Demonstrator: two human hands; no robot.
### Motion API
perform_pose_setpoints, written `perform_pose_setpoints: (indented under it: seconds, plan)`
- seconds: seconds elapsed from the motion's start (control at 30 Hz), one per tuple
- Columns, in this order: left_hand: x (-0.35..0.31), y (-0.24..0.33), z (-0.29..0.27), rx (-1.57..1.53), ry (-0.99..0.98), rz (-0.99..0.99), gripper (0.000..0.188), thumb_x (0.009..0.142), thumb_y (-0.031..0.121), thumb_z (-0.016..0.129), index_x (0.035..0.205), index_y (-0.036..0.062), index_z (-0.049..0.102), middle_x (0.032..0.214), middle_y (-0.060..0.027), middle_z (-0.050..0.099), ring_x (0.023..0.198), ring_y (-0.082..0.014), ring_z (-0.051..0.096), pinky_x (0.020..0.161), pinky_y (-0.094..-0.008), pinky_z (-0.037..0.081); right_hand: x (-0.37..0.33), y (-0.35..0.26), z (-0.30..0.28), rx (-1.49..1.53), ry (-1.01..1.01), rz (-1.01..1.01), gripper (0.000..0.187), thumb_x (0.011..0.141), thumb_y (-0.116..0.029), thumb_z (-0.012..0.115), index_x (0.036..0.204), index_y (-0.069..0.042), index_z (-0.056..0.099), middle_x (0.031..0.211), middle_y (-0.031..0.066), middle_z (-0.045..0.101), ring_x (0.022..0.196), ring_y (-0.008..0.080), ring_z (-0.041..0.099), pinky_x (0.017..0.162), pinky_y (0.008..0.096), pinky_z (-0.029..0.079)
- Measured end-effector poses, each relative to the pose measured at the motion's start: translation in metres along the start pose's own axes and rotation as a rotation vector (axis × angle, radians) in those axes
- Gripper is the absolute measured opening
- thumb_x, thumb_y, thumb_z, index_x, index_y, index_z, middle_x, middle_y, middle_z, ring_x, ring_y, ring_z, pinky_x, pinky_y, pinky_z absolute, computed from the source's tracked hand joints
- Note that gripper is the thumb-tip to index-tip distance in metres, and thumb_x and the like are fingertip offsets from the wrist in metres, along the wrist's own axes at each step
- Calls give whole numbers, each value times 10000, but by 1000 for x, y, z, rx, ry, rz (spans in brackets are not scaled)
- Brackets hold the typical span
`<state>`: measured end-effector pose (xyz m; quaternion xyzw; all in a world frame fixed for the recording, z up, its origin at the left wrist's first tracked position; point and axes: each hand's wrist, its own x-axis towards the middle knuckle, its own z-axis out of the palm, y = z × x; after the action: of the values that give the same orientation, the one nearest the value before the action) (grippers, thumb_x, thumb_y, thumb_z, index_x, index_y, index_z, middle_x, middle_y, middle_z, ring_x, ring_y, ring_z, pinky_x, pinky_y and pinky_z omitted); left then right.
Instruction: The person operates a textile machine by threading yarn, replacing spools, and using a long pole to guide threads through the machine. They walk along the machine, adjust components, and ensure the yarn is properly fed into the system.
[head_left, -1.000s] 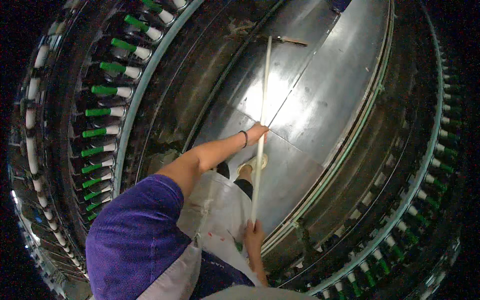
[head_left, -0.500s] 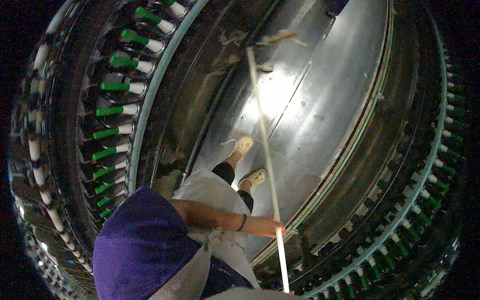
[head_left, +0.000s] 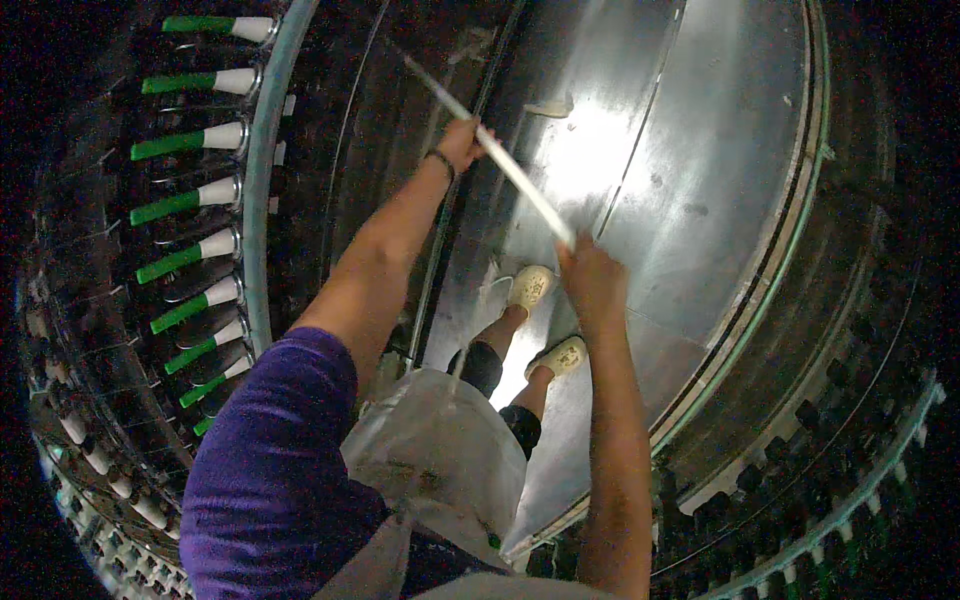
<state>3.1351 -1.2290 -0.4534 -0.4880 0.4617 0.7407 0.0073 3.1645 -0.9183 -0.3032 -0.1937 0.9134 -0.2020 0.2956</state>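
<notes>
Pole (head_left: 520, 178) has swung left: half a second ago it slanted across the floor (head_left: 715, 235), your left hand (head_left: 461, 143) low by the floor's right edge; now that hand is up at the floor's left edge, against the dark base (head_left: 398, 130) of the left machine. Your left fingers close round the shaft partway along. Your right hand (head_left: 595, 275), hardly in view then, now shows over the middle of the floor, wrapped round the near end; finger detail blurred. Far end crosses the floor's left edge and points up over the base, towards the rail (head_left: 262, 160) with its green-and-white spindles (head_left: 170, 207). The tip fades into the dark; cannot tell what it carries or whether it touches anything. Reading: the work has probably shifted off open floor to the strip along that machine, two-handed hold giving you more control. Pale scrap (head_left: 550, 108) lies near the floor's left edge, apart from the pole. Your shoes (head_left: 534, 287) sit nearer you, also on the floor.
</notes>
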Motion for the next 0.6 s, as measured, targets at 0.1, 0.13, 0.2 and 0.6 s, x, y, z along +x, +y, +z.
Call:
perform_pose_setpoints:
  seconds: [0.1,0.13,0.2,0.6]
  plan:
    - [14,8,3,272,32,15,293,887,243,473,1038,10,380,868,-137,543,731,-273,587,636,-450,551,35,-17,12,157,-86,6,364,849,-374,503,796,-17,552,767,213,607,737,393,593,636,474,470]
    - [9,4,0,342,100,56,311,857,209,511,1041,-1,375,848,-149,545,706,-260,592,590,-420,552,31,-20,19,251,-83,-24,364,850,-372,501,800,-16,553,782,221,604,757,395,591,651,480,467]
    - [-12,-7,-17,470,138,202,372,795,142,587,1046,-22,366,808,-173,549,657,-234,603,499,-359,555,-4,-17,35,245,-147,-4,371,854,-374,492,812,-8,542,812,237,593,798,416,575,677,491,457]
    - [-194,-131,30,44,-59,-505,247,842,82,479,957,46,264,786,-131,495,589,-250,559,511,-414,544,-303,81,-24,117,-413,346,413,867,-416,500,815,-7,496,551,172,530,510,354,545,459,440,416]
